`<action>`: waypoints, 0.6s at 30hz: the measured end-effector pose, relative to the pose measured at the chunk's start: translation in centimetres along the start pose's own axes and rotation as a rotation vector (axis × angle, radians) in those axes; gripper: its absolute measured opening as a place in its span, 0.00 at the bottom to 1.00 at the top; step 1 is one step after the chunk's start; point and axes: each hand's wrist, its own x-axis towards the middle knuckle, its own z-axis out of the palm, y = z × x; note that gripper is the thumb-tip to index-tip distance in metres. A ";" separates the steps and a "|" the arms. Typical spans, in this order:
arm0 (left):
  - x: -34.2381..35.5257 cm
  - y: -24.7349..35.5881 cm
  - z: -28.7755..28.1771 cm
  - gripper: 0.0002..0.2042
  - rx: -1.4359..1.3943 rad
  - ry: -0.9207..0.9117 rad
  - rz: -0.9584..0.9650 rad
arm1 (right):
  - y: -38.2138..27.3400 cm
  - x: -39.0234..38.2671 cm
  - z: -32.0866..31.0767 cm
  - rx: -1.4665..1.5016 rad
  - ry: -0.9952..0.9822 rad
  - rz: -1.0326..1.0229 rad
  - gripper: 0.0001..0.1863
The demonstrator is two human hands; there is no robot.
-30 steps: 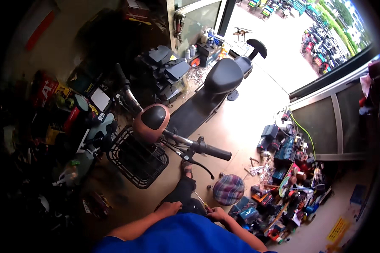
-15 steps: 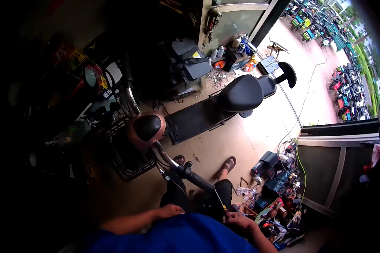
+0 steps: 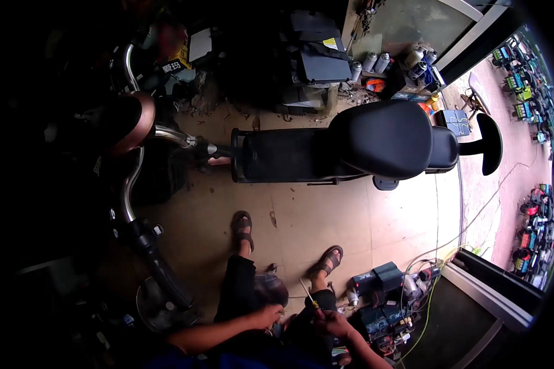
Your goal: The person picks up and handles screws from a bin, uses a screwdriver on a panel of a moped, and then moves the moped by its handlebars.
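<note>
My right hand [image 3: 332, 323] is closed around a screwdriver [image 3: 314, 302] with a yellow and dark handle. Its thin shaft points up and away to the left, above my right knee. My left hand [image 3: 266, 316] is over my lap with curled fingers; whatever they hold, if anything, is hidden. Just beyond it is a dark rounded thing [image 3: 271, 289] whose kind I cannot make out. In front of me stands an electric scooter, with a black seat [image 3: 381, 140], a flat black footboard [image 3: 283, 155] and a handlebar [image 3: 157, 270] whose near grip reaches toward my left side.
Battery-like boxes and tools [image 3: 378, 280] crowd the floor at my right, with a yellow-green cable [image 3: 428, 313] beside them. Spray cans [image 3: 375, 63] and black panels [image 3: 323, 64] stand beyond the scooter. A doorway at the right opens onto paving [image 3: 492, 203] with parked scooters.
My view has turned and shifted, so the scooter now lies level across it and the handlebar sits farther left. The screwdriver stays in my right hand; my left hand remains curled near my lap.
</note>
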 end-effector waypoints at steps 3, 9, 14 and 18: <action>9.6 -4.1 -1.8 0.07 0.095 0.222 0.045 | 2.0 6.5 -1.8 -0.105 0.268 -0.221 0.15; 22.8 -14.7 -5.7 0.09 0.553 0.431 0.068 | 0.0 16.7 -2.8 0.085 0.374 -0.221 0.19; 29.6 -23.2 -8.8 0.10 0.833 0.363 -0.022 | 3.3 25.6 -3.8 0.006 0.469 -0.377 0.19; 33.2 -28.4 -9.8 0.15 1.027 0.406 0.073 | -2.2 24.9 -4.8 -0.108 0.447 -0.285 0.18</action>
